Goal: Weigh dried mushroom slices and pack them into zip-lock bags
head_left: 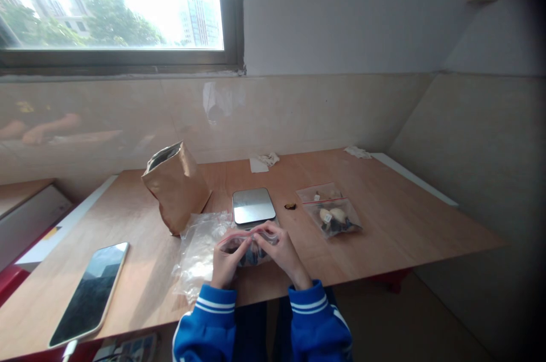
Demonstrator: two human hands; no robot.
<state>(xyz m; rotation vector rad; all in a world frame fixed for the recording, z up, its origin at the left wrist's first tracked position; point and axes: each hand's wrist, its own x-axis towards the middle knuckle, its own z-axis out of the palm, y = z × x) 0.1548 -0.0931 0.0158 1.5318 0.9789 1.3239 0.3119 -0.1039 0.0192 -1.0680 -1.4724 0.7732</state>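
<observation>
My left hand (230,255) and my right hand (279,249) pinch the red-edged top of a clear zip bag (252,254) near the table's front edge. Dark pieces show through its plastic; I cannot make out what they are. Just behind the bag lies a small digital scale (254,206) with a shiny metal plate. Close beside my left hand is a pile of clear plastic bags (198,254). To the right, a filled zip bag (335,218) holds pale and dark pieces with a small white packet, and overlaps another zip bag (319,192).
An open brown paper pouch (177,188) stands at the left. A phone (91,293) with a cable lies at the front left. One small dark piece (290,206) rests right of the scale. Crumpled tissue (268,159) and a white card (258,165) lie near the wall.
</observation>
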